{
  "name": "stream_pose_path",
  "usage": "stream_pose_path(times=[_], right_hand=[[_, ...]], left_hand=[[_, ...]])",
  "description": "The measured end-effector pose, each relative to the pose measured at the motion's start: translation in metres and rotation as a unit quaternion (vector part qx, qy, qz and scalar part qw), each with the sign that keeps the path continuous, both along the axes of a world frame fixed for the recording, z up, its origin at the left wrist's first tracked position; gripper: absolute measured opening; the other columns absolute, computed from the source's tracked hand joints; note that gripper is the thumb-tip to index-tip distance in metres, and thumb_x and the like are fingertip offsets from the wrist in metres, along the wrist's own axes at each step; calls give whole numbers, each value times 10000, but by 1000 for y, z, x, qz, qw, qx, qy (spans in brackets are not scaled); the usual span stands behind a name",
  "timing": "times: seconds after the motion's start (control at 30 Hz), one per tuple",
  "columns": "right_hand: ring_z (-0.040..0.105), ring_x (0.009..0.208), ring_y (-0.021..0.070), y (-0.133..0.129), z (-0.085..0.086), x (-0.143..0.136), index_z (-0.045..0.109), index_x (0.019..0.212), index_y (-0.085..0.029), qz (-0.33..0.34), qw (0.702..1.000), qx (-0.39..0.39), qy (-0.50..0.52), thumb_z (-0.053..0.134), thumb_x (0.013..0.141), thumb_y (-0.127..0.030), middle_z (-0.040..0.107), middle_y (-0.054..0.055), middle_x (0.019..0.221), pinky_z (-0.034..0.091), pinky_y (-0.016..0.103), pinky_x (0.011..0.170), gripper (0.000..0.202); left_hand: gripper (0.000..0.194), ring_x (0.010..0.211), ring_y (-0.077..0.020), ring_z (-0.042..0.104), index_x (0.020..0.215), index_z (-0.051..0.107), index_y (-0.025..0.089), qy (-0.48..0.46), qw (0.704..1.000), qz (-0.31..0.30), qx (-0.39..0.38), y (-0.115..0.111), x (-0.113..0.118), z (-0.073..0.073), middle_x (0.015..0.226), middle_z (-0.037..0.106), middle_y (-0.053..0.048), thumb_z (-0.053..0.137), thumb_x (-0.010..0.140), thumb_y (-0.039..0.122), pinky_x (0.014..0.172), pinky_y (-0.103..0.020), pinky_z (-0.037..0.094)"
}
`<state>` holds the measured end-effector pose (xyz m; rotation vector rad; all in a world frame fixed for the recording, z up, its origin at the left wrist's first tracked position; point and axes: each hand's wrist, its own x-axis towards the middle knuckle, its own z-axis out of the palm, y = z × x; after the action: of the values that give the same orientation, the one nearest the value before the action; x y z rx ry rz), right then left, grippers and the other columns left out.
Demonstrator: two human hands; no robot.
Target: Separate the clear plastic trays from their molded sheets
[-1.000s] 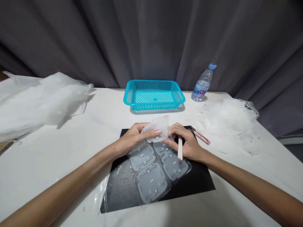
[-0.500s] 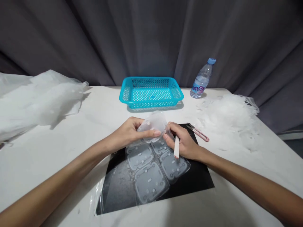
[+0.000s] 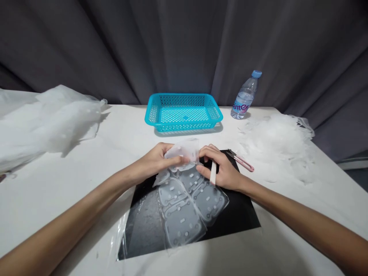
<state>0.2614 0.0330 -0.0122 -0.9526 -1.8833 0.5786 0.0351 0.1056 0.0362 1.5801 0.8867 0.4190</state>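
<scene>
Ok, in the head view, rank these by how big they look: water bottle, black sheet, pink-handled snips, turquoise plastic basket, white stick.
1. Black sheet
2. Turquoise plastic basket
3. Water bottle
Pink-handled snips and white stick: smallest; which is smaller is unclear, as the right hand covers part of the stick.

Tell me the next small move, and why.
I'd probably pinch the right edge of the translucent sheet with the right hand: its fingers stand parted beside that edge, a white stick in its grip, while the left hand holds the sheet.
</scene>
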Motion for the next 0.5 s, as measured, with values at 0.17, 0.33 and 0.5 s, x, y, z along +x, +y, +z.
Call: stream_pose_path(times=[0.17,0.33,0.5], right_hand=[[525,801,185,-1,2,-1,612,898,-219,-1,1000,-10,20,652,977,-253,568,2,786,455,338,768,95],[533,743,158,-2,2,-1,631,884,-210,10,999,-23,45,637,987,-225,570,-7,772,460,308,726,104],[544,692,136,-2,1,0,658,906,-203,7,998,-40,44,667,973,-261,573,-12,783,460,279,670,89]], left_hand=[[331,614,-111,491,746,723,125,13,1000,-9,2,-4,3,5,673,594,15,869,713,420,543,-181,377],[339,620,-127,525,767,751,117,37,999,0,18,-5,2,3,684,633,2,855,716,436,555,-192,398],[376,657,-148,567,814,772,124,44,999,2,27,-7,3,6,732,676,-14,851,733,482,576,-205,439]])
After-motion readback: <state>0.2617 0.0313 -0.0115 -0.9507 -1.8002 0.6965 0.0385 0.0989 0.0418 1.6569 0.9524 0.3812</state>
